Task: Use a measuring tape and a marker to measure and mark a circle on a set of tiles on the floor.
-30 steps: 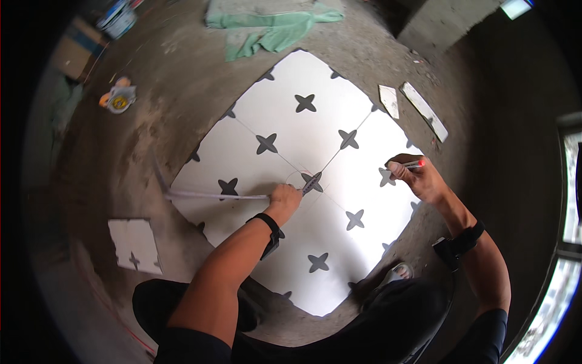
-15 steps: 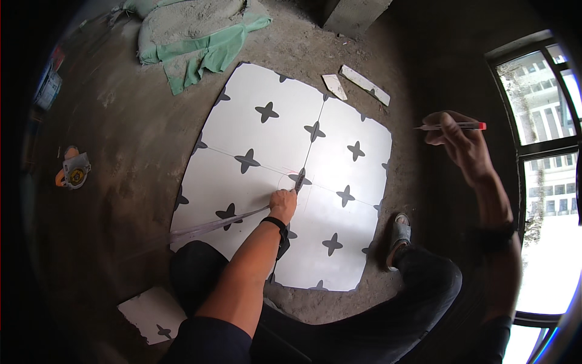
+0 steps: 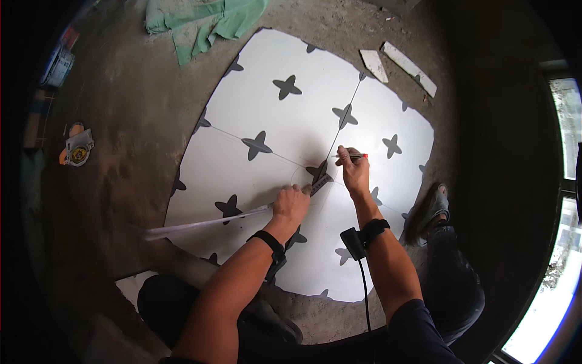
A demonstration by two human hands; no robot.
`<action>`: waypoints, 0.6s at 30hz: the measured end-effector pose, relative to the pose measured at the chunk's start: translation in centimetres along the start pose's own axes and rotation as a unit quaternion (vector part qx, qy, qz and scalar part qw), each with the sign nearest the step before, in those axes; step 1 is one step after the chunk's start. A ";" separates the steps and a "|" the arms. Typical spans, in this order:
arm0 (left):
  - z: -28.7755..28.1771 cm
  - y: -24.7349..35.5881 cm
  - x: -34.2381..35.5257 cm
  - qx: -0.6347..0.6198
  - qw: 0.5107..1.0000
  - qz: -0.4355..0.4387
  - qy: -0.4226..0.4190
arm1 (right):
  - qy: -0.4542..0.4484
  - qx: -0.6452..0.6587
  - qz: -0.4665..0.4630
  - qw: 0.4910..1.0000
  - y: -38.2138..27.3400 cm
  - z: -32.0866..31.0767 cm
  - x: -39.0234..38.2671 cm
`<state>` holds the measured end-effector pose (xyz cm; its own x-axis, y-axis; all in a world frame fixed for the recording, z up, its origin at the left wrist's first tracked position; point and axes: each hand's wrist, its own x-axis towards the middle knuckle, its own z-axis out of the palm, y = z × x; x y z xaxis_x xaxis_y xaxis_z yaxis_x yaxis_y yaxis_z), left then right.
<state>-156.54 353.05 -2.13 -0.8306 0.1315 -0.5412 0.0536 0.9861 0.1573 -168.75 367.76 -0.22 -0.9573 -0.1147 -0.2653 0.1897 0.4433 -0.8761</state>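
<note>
Four white tiles (image 3: pixel 303 130) with dark grey petal-shaped motifs lie together on the floor, their seams meeting near the middle. My left hand (image 3: pixel 292 206) is pressed down there, fingers closed over a long thin ruler (image 3: pixel 233 217) that runs off to the left. The ruler's marked end (image 3: pixel 321 184) lies by the central motif. A thin curved line shows on the tile just above my left hand. In my right hand (image 3: pixel 355 173), fingers pinch a slim pen (image 3: pixel 359 156) with a red end, its tip pointing left, close to the seam. Whether the tip touches the tile, I cannot tell.
Two tile offcuts (image 3: pixel 405 65) lie beyond the far right corner. A dusty green cloth (image 3: pixel 212 30) lies at the far left. On the left floor sits an orange and silver object (image 3: pixel 77 147) with a round yellow centre. My shod foot (image 3: pixel 435 209) is beside the tiles' right edge.
My right hand has come in from the far right with the pen, down to the middle of the tiles. My left hand stays on the ruler near the centre. The view has shifted.
</note>
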 end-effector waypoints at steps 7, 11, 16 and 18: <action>1.0 -0.1 -1.1 -0.034 0.997 -0.013 0.073 | 0.033 -0.056 -0.058 0.996 4.3 0.4 -2.5; 0.4 0.6 -0.2 -0.013 0.996 -0.016 0.087 | 0.007 -0.133 -0.120 0.984 6.6 0.8 -3.6; 0.6 -0.5 -0.8 -0.012 0.994 -0.005 0.105 | 0.008 -0.192 -0.179 0.965 7.2 1.2 -4.8; 1.0 -0.8 -0.9 -0.016 0.993 0.006 0.114 | 0.013 -0.206 -0.176 0.962 7.1 1.2 -5.3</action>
<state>-155.33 352.22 -2.59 -0.9344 0.1130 -0.3378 0.0495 0.9803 0.1911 -162.04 370.45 -5.52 -0.9524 -0.3030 0.0332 -0.2452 0.6971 -0.6738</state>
